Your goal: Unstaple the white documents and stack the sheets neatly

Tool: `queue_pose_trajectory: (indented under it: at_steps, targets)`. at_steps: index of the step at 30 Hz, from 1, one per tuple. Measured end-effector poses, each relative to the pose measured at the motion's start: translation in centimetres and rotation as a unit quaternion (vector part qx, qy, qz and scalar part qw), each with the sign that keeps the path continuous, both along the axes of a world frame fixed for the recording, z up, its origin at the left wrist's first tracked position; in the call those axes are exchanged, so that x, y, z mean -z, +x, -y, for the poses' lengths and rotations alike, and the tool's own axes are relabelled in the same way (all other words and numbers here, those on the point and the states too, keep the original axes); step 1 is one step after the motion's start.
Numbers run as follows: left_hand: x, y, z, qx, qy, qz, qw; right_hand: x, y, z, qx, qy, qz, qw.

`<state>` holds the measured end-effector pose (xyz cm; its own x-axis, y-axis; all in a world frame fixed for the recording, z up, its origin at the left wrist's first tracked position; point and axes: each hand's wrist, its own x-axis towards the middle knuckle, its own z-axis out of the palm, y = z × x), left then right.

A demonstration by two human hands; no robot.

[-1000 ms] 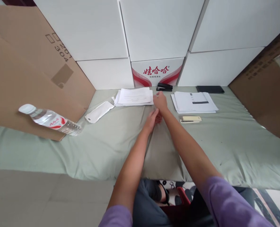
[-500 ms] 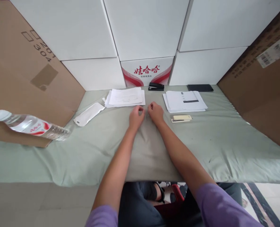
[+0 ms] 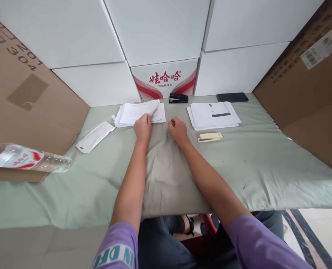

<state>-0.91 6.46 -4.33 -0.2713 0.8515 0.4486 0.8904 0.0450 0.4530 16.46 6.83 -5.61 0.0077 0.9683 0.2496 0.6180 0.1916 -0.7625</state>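
My left hand (image 3: pixel 143 129) is closed on the near edge of the top sheet of paper (image 3: pixel 136 112) in the left stack. That sheet's right side bends upward beside my fingers. The sheets under it stay flat. My right hand (image 3: pixel 177 130) rests on the cloth between the two stacks, its fingers curled in with nothing visible in them. Close to it on the right lie a cream stapler (image 3: pixel 210 136) and the right paper stack (image 3: pixel 215 115), which has a dark bar printed on it. A black stapler (image 3: pixel 178 98) stands behind, between the stacks.
A white packet (image 3: pixel 95 137) lies left of the left stack. Further left is a water bottle (image 3: pixel 28 158) before a cardboard box (image 3: pixel 22 112). A black phone (image 3: pixel 232 97) lies at the back right. White boxes (image 3: pixel 157 30) wall the back; another cardboard box (image 3: pixel 309 101) stands right.
My left hand has moved left onto the left stack and taken the top sheet's edge, bending it up. My right hand stays closed at about the same place. The view has shifted slightly.
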Motion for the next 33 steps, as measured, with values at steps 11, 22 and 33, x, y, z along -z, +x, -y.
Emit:
queue_pose_trajectory:
  at_steps: [11,22,33]
  targets:
    - [-2.2,3.8,-0.6,0.306,-0.003,0.365,0.879,0.9,-1.1,-0.8,-0.140,-0.016,-0.413,0.900]
    - [0.4,0.4,-0.9,0.114,-0.055,0.048,0.991,0.2,0.1,-1.8,0.074,0.014,-0.569,0.819]
    - [-0.5,0.0,-1.0,0.085,-0.122,-0.111,0.983,0.0,0.7,-2.3,0.091,-0.018,-0.634,0.768]
